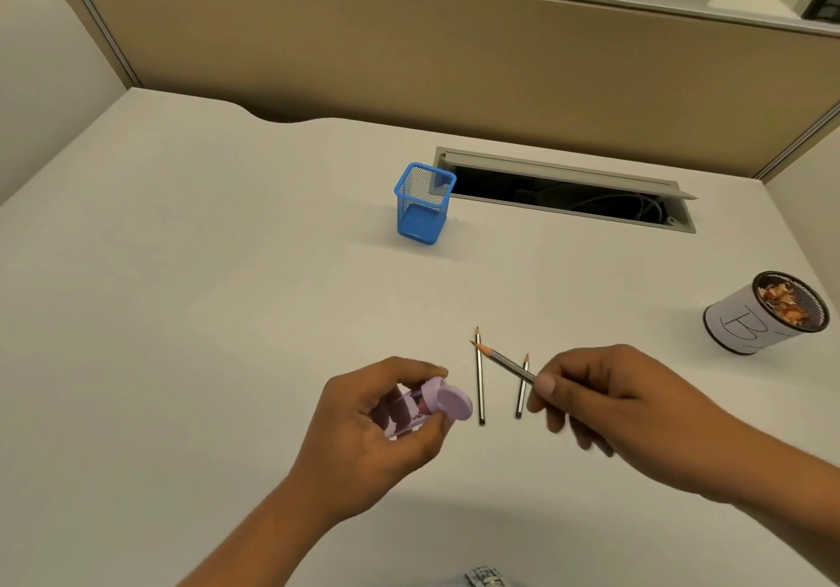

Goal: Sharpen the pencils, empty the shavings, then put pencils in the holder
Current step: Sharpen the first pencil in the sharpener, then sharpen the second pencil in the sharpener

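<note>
The left hand (pixel 386 413) grips a lilac sharpener (pixel 427 404); the right hand's (pixel 604 395) fingers (pixel 545 384) pinch a pencil (pixel 504 361) above two pencils (pixel 480 382) lying on the worktop (pixel 227 291).

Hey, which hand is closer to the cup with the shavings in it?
Right. The right hand, pinching a pencil, is left of the cup and nearer the person; the left hand, holding the purple sharpener, is farther left.
</note>
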`<act>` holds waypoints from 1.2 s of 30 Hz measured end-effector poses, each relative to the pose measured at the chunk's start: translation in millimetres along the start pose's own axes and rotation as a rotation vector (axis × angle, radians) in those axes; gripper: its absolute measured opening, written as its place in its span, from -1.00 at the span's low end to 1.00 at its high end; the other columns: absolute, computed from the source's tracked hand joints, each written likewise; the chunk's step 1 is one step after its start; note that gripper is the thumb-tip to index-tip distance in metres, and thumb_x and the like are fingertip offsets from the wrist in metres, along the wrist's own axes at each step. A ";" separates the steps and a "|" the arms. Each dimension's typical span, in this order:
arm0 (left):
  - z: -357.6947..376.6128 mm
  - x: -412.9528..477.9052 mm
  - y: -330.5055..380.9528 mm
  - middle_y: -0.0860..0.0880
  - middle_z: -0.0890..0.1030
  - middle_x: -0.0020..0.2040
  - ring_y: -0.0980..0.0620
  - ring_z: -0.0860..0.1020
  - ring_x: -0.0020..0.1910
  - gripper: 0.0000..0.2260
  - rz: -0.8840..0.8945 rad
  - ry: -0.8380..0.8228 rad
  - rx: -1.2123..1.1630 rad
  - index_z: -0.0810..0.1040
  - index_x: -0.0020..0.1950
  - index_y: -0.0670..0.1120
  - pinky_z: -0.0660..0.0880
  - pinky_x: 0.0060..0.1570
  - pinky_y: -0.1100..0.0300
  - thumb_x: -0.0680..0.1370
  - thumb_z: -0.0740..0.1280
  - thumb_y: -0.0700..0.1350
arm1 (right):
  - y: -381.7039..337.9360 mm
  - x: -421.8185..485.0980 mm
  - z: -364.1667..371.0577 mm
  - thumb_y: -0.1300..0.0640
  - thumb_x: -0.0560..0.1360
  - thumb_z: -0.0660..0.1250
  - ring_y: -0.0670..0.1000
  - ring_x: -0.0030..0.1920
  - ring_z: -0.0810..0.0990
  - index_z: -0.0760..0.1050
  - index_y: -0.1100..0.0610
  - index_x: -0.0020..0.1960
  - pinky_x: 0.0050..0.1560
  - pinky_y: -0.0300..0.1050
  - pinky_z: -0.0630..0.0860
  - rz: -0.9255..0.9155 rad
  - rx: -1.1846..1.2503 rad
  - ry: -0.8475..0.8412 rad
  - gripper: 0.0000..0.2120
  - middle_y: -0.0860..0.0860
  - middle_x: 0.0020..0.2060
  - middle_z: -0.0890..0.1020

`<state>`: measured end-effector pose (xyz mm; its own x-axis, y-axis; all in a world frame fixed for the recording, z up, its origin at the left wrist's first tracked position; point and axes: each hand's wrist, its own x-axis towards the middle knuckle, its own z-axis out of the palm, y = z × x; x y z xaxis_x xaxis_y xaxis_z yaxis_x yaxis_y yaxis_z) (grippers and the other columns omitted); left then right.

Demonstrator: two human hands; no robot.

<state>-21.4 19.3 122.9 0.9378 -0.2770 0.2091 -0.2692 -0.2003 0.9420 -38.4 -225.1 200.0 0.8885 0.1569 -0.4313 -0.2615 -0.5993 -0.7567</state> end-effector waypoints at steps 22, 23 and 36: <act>41.0 -18.8 -67.3 0.29 0.67 -0.08 0.21 0.62 -0.11 -0.88 -0.447 -0.010 0.006 0.65 0.06 0.21 0.49 -0.18 0.46 0.53 0.42 0.05 | 66.8 166.9 84.3 0.02 0.38 0.50 0.12 -0.19 0.65 0.62 0.16 -0.14 -0.14 -0.07 0.60 0.212 -0.283 0.392 -0.78 0.06 -0.22 0.68; 42.1 -20.0 -67.1 0.30 0.67 -0.08 0.22 0.61 -0.10 -0.88 -0.450 -0.017 0.008 0.64 0.05 0.22 0.49 -0.19 0.47 0.54 0.42 0.05 | 67.6 168.5 84.2 0.00 0.37 0.51 0.12 -0.18 0.64 0.61 0.15 -0.12 -0.16 -0.09 0.57 0.210 -0.285 0.393 -0.77 0.06 -0.21 0.67; 52.5 -34.0 -73.1 0.30 0.67 -0.08 0.22 0.62 -0.10 -0.87 -0.543 -0.052 -0.035 0.64 0.03 0.24 0.51 -0.17 0.46 0.52 0.44 0.02 | 71.7 172.5 73.8 -0.17 0.34 0.54 0.00 -0.29 0.60 0.55 0.08 -0.22 -0.32 -0.17 0.46 0.192 -0.218 0.448 -0.67 -0.02 -0.34 0.63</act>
<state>-45.1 -6.0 33.2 0.9277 -0.1891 -0.3219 0.2587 -0.2959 0.9195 68.3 -183.1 35.0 0.9188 -0.2939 -0.2634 -0.3931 -0.7410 -0.5445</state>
